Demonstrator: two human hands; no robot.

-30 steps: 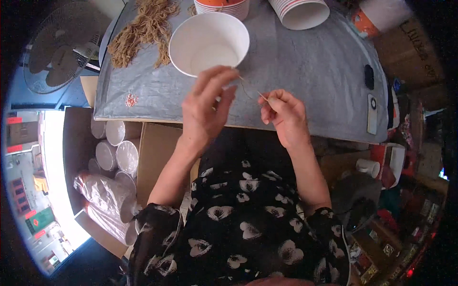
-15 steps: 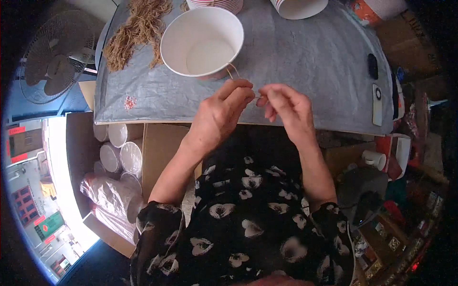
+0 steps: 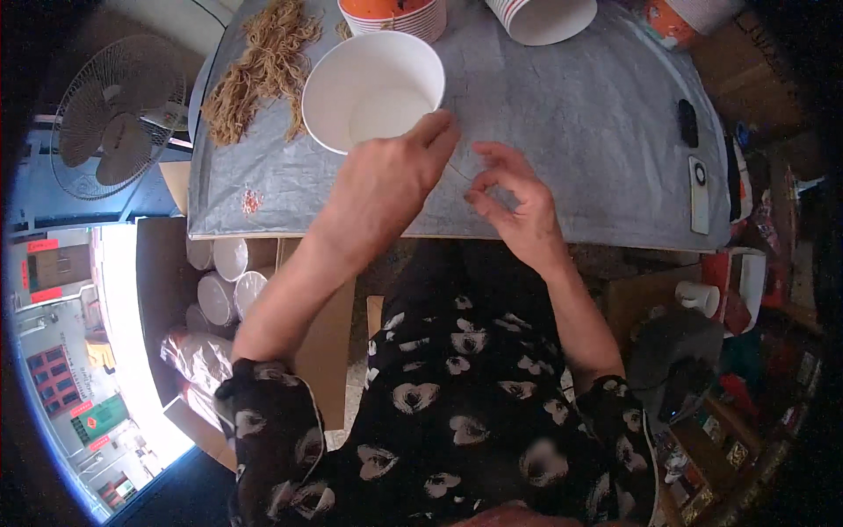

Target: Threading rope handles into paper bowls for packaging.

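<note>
A white paper bucket [image 3: 329, 92] stands on the table with its mouth tilted toward me. My left hand [image 3: 386, 184] is closed at the bucket's right rim, back of the hand up, and hides part of the bucket's near side. From its fingers a thin cord [image 3: 458, 172] runs to my right hand [image 3: 522, 202]. There the thumb and a finger pinch the cord's other stretch, while the remaining fingers curl loosely apart. What exactly the left fingertips press on, cord or rim, is partly hidden. A tangled bundle of brown cords [image 3: 268, 66] lies left of the bucket.
Behind the bucket stands a stack of orange-printed paper buckets [image 3: 404, 22]; another bucket stack [image 3: 549, 18] lies on its side. A dark object [image 3: 688, 123] and a white device [image 3: 699, 193] rest at the table's right. Wrapped buckets [image 3: 215, 294] fill a box at lower left, beneath a fan [image 3: 118, 132].
My left hand has moved up to the bucket's rim, away from the right hand. The cord now stretches between them. The right hand has shifted slightly down, its fingers spread more.
</note>
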